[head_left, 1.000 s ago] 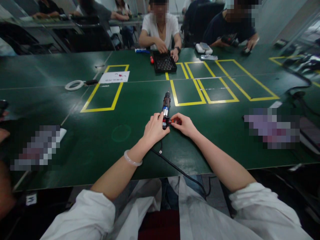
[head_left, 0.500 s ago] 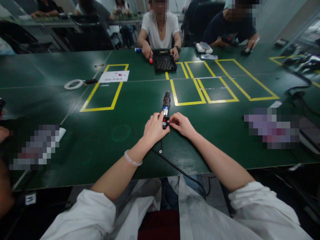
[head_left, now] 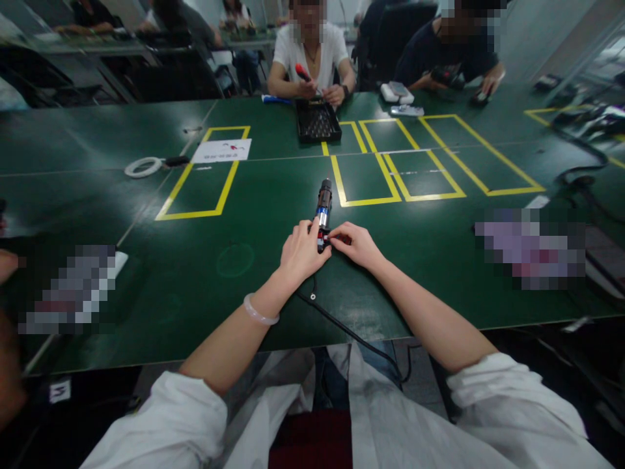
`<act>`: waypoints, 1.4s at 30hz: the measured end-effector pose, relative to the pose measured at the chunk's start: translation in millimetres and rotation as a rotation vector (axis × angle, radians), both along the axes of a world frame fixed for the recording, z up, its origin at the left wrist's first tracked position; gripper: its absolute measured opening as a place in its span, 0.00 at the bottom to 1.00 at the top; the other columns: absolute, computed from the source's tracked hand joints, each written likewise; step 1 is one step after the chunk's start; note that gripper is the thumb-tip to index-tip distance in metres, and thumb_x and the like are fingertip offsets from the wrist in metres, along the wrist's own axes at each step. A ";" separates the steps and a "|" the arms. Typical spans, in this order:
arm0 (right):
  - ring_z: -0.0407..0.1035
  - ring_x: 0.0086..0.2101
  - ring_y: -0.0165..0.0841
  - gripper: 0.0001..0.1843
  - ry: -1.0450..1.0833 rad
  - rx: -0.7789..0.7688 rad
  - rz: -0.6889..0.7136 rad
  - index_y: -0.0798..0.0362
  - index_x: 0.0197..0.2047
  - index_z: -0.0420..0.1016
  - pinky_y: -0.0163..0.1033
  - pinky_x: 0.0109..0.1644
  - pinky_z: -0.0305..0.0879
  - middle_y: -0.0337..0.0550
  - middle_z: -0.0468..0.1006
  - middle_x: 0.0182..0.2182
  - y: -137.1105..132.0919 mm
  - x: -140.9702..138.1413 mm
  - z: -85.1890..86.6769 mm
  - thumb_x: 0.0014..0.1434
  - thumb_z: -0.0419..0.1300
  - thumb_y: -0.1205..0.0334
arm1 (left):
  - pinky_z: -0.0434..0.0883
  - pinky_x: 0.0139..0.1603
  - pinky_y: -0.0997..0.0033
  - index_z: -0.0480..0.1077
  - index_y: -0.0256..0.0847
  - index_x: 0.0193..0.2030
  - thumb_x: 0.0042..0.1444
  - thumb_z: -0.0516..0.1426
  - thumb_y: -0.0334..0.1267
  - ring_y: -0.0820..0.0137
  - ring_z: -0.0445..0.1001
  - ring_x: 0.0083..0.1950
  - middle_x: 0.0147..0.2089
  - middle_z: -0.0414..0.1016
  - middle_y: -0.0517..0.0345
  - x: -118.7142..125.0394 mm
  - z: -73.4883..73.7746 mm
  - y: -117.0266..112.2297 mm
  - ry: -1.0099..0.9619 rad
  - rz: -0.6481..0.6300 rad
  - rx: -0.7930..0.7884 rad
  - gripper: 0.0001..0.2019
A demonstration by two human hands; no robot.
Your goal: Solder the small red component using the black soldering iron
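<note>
A slim power-tool motor assembly, dark at its far end with a silver and blue band, lies on the green table pointing away from me. My left hand is closed around its near end from the left, with the thumb beside the lower tip. From the right, my right hand pinches at a small red and white part on that near end. What sits between those fingertips is too small to name. Below my left hand, a thin lead ends in a ring terminal. A black cord runs over the table's front edge.
Yellow tape rectangles mark the green table. Across from me, a person holds a red-tipped tool above a black tray. A white paper and coiled white cable lie left; blurred flat items flank me.
My right fingertips have shifted slightly at the near end, and the red bit by the palm no longer shows. The person opposite has raised the red-tipped tool above the tray.
</note>
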State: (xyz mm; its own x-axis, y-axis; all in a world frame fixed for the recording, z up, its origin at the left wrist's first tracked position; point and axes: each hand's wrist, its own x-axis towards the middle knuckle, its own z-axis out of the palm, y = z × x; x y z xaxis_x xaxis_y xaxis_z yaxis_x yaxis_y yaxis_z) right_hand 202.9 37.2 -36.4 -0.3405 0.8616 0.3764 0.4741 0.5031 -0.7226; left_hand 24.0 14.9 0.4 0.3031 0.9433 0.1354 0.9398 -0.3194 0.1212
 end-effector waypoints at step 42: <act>0.66 0.30 0.30 0.08 0.018 -0.050 0.020 0.54 0.41 0.77 0.36 0.37 0.63 0.42 0.77 0.34 -1.4 6.0 -3.2 0.63 0.57 0.61 | 0.66 0.55 0.48 0.58 0.38 0.68 0.62 0.50 0.58 0.45 0.65 0.58 0.59 0.61 0.35 -191.2 8.5 71.5 0.053 0.407 -0.076 0.34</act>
